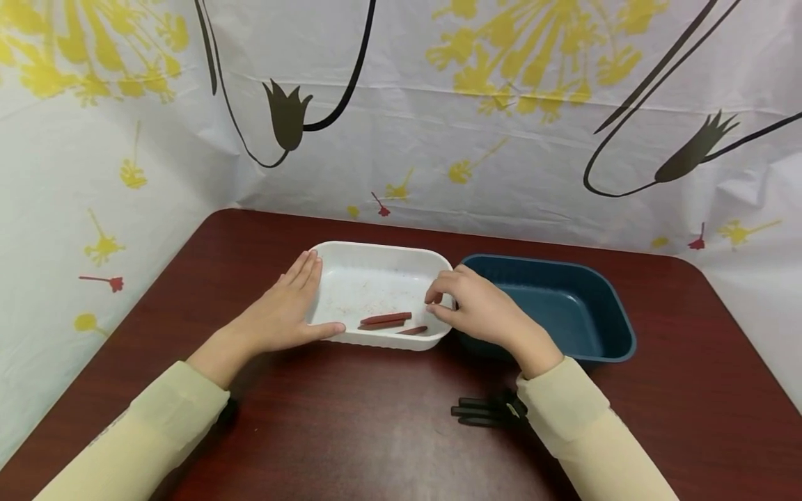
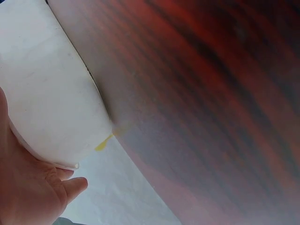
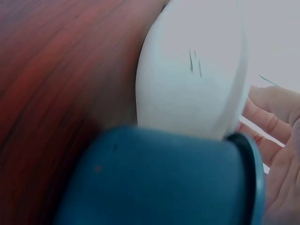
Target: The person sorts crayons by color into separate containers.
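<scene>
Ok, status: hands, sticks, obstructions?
Left hand on white tray's rim. Right hand at its right end, nothing visibly held. Three red sticks inside. Blue tray close alongside.

Left tray: white. Right tray: dark teal-blue. Crayons, left tray: brick red. Slim rods, near right: black. Desk: reddish-brown, darker wood grain. Backdrop sheet: white; yellow dandelion prints, dark olive tulip motifs, small red blooms. Sleeves: pale cream.
</scene>
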`<state>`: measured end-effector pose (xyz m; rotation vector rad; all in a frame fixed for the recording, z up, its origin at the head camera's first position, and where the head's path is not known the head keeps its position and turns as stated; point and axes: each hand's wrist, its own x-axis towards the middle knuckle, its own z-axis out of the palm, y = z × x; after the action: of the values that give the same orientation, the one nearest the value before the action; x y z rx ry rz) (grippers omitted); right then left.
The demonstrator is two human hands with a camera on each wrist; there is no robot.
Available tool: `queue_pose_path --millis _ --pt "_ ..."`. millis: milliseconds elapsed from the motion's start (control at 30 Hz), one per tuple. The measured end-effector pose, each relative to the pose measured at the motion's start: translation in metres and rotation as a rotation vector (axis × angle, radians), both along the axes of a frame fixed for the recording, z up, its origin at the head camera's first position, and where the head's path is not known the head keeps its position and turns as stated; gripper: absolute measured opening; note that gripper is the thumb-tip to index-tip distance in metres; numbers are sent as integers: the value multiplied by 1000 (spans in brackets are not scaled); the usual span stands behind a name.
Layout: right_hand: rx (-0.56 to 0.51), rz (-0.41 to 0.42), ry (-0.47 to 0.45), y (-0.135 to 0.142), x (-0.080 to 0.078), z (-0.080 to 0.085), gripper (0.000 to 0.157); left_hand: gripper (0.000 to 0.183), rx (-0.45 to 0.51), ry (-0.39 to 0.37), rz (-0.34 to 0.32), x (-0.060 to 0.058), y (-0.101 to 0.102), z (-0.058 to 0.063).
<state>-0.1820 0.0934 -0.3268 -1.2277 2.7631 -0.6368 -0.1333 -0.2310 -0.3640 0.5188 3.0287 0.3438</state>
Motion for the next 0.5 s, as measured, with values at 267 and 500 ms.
queue_pose_path --millis 267,500 --pt "-103 -52 75 34 9 -5 14 116 -5 1 1 -1 1 0" --pt "-154 -111 153 70 17 -1 30 117 -9 -15 6 -2 1 0"
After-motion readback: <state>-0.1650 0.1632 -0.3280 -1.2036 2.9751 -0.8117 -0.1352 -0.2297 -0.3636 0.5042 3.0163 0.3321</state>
